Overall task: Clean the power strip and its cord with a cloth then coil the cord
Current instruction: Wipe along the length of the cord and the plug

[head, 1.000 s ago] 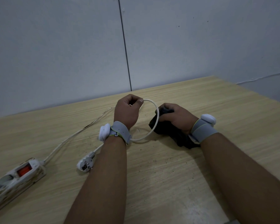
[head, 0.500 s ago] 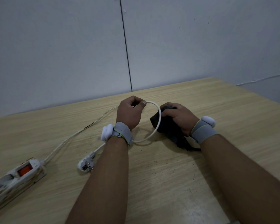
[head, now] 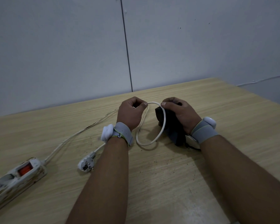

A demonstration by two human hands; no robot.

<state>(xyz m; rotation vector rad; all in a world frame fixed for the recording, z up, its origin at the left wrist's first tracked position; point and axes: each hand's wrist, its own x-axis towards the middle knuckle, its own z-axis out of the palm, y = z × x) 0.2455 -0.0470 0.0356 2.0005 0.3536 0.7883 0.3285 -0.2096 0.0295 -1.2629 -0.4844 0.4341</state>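
Mid-desk, left hand fingers pinching thin white cord loop; right hand fingers pinching same loop, clutching dark crumpled cloth. Scuffed white power strip near left edge of pale wooden desk.

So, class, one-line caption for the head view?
Left hand and right hand loop the white cord, cloth in the right.

Grey wristbands, white pods, bare forearms
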